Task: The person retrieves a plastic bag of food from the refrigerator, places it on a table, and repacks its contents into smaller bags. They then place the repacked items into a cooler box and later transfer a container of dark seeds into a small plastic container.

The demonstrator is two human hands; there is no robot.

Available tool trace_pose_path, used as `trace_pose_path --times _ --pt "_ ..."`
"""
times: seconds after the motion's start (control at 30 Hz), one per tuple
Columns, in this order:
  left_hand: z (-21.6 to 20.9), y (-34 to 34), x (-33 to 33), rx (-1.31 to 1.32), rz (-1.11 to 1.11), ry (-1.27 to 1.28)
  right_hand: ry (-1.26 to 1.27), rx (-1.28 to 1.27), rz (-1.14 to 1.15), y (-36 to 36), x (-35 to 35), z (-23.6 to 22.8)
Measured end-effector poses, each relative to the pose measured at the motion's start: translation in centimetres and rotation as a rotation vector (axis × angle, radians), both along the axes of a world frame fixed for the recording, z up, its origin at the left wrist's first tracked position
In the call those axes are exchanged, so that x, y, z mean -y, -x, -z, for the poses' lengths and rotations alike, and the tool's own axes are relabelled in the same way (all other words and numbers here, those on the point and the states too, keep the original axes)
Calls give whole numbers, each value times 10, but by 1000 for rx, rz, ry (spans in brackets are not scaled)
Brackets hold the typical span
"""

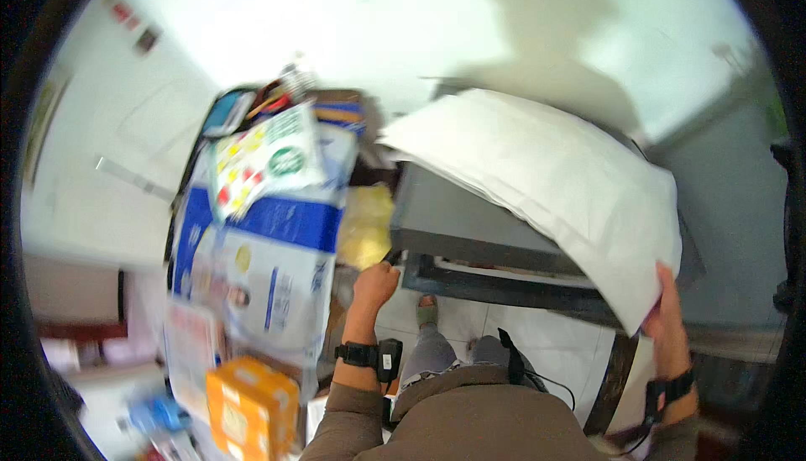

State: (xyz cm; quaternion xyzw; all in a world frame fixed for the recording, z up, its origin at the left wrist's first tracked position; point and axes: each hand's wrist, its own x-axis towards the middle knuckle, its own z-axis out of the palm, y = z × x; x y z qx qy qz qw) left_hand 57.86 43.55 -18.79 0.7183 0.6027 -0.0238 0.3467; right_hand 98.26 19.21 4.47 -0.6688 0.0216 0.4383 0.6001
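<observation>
Cloth [554,171], white, in the head view: draped over a grey boxy unit [453,217]. Apparently done: much of the top covered. Seemingly left: near-left part, bare. Hands well apart: right hand [669,318] clamped on the cloth's near right corner, left hand [378,283] curled beside a yellowish bag [367,226], any hold there impossible to tell.

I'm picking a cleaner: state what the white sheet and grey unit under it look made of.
White sheet: probably matte fabric or non-woven, judging by soft creases and curving edge.
Grey unit: hard plastic or painted metal, can't tell which; dull, with flat, stiff-looking faces.
</observation>
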Motion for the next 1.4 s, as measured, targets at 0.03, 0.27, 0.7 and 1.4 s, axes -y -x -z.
trace_pose_path --times 0.03,0.27,0.7,1.4 --pt "-12 19 25 11 -35 47 27 -47 42 1 21 19" --pt "-46 43 214 -87 -389 -40 -120 -447 -196 -27 80 187" --pt "-74 28 471 -336 -649 158 -103 -524 -364 -37 82 257" --pt "-8 -17 947 -145 -1323 183 -65 -525 -386 -30 133 206"
